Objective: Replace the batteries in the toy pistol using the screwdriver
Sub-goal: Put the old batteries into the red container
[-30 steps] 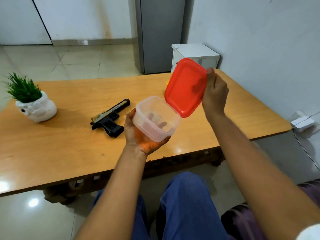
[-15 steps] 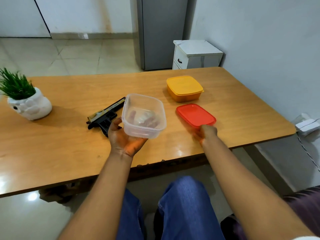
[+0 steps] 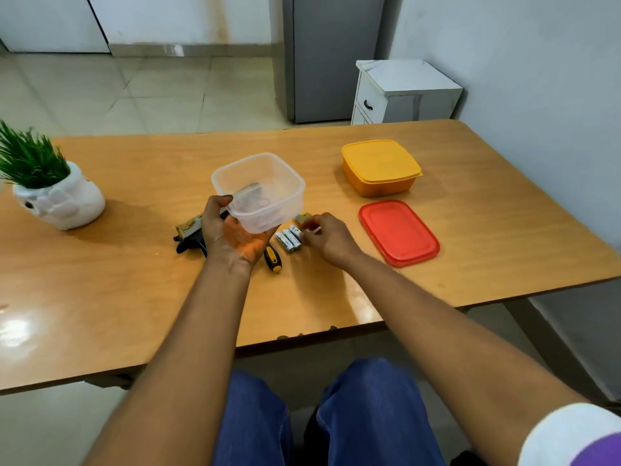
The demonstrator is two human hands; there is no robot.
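My left hand (image 3: 232,235) grips a clear plastic container (image 3: 260,191) just above the table, tilted slightly toward me. Behind that hand lies the black and gold toy pistol (image 3: 188,230), mostly hidden. A screwdriver with a yellow and black handle (image 3: 272,258) lies on the table beside my left wrist. Three batteries (image 3: 289,239) lie side by side in front of the container. My right hand (image 3: 327,238) rests on the table at the batteries, its fingers curled around a small item by a small tan block (image 3: 303,219); what they pinch is unclear.
The red lid (image 3: 398,232) lies flat on the wooden table (image 3: 470,203) to the right. A shut yellow container (image 3: 381,168) stands behind it. A white pot with a green plant (image 3: 57,196) sits at the far left. A white cabinet (image 3: 403,92) stands beyond the table.
The red lid was taken off and laid on the table. The batteries and screwdriver now lie on the table, and my right hand has moved from the lid to the batteries.
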